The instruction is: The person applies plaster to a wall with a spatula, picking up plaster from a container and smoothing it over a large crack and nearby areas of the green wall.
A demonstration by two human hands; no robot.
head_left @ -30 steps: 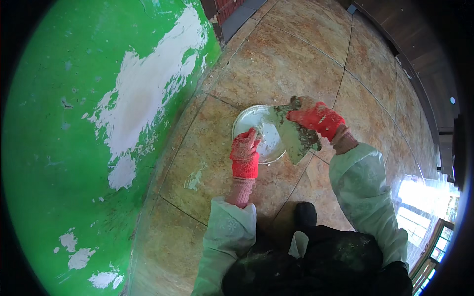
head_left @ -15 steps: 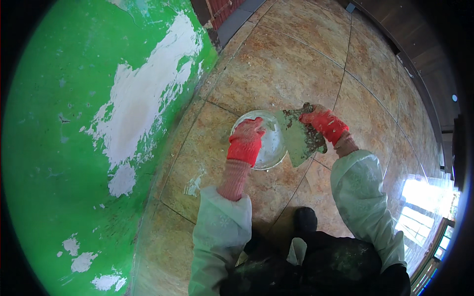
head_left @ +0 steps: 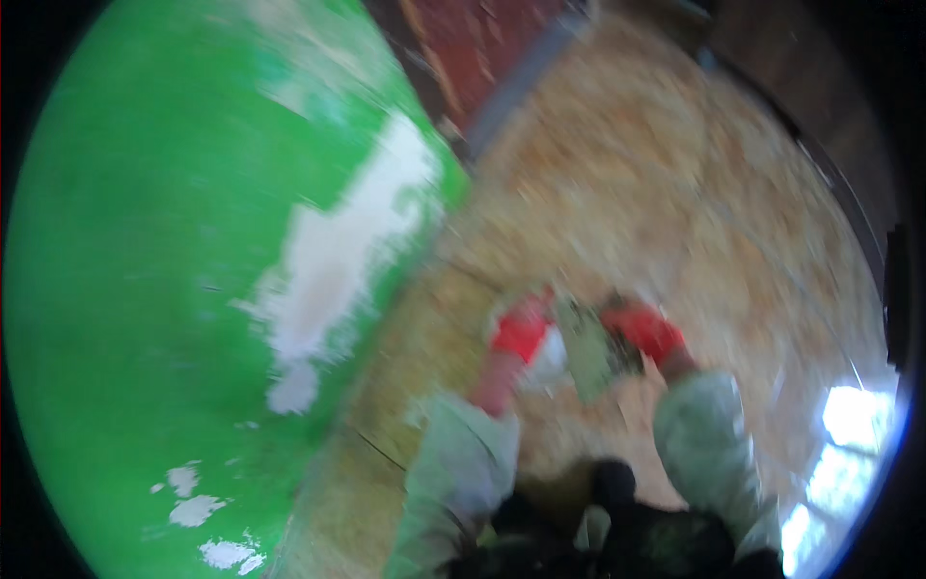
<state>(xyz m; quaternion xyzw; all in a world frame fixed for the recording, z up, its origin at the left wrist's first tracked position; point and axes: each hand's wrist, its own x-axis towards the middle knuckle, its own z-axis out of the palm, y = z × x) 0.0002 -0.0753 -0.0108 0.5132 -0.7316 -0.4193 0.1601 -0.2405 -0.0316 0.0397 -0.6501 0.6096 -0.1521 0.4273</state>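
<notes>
the fingers are a smear of motion blur, so i cannot tell how either hand is set: the left hand [head_left: 521, 333] in its red glove hangs over the white bowl [head_left: 550, 359], and the right hand [head_left: 644, 330], also red-gloved, seems to be on the grey-green trowel [head_left: 588, 359], though whether clenched round its handle or just against it is not readable. since half a second ago the whole view has swung and gone soft, and both hands and the bowl sit lower in the picture, nearer the pale sleeves [head_left: 463, 463] and the dark knees at the bottom edge; the left hand has stayed over the bowl and the trowel blade lies between the two gloves, so i judge the scooping or mixing of filler at the bowl goes on, with the head turning rather than the hands leaving. the bowl rests on the tan tiled floor [head_left: 675, 193], just under the left fingers and touching or nearly touching the trowel. ahead of the fingers the floor runs open to a dark strip and a reddish wall far off. to the left of the left fingers, near but apart, rises the green wall [head_left: 154, 241] with its white patches [head_left: 338, 251]; its foot is the closest edge. right of the right fingers the floor is bare out to a bright glare.
</notes>
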